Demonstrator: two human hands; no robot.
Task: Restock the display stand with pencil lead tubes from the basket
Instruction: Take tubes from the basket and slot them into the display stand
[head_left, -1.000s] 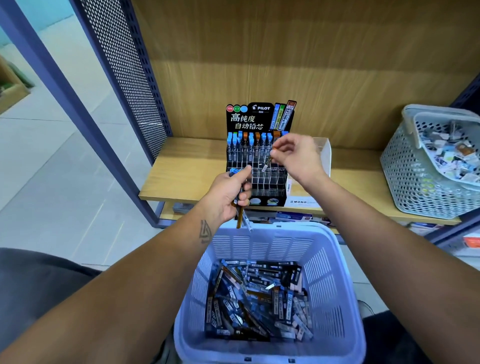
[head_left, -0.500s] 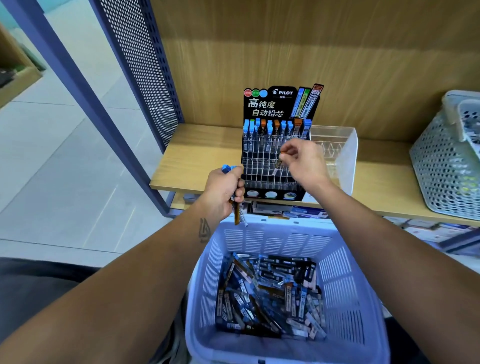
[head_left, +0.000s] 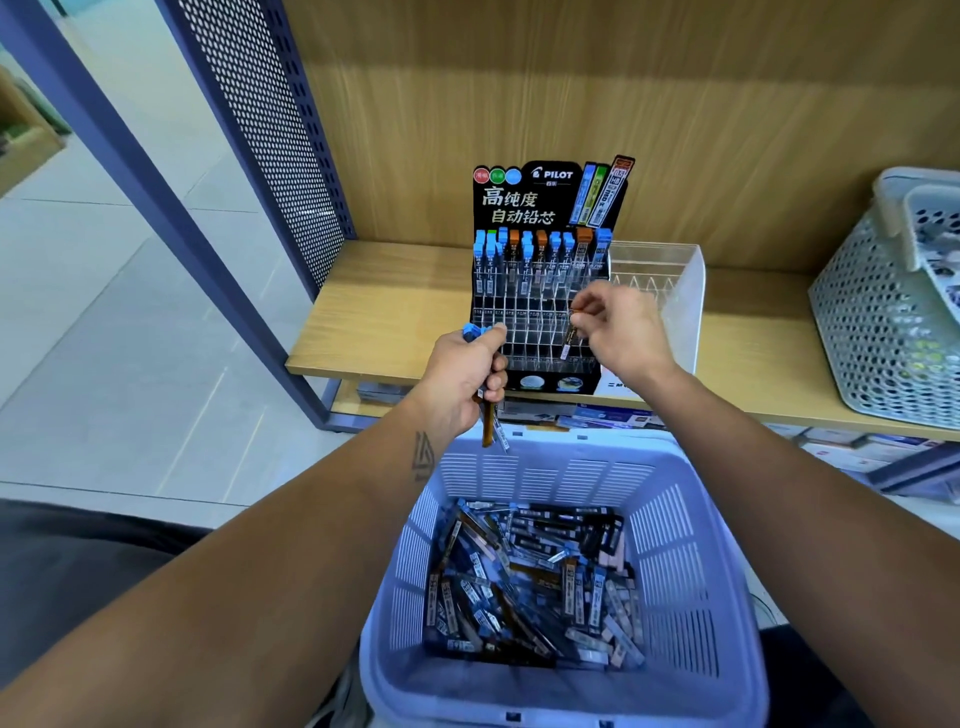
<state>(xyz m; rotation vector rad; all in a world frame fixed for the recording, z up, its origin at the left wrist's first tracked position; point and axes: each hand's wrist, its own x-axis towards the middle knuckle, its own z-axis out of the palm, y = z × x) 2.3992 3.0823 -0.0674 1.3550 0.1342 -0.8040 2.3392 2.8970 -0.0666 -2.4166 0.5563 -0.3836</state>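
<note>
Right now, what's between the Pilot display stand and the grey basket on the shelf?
In the head view, a clear plastic organizer stands right beside the display stand; then bare wooden shelf up to the grey basket.

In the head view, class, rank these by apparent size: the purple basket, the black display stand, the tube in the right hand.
1. purple basket, though nearest the camera
2. black display stand
3. tube pinched by the right hand

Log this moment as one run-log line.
left hand: holds tube bundle | right hand: pinches one tube at display stand | basket: stocked
</note>
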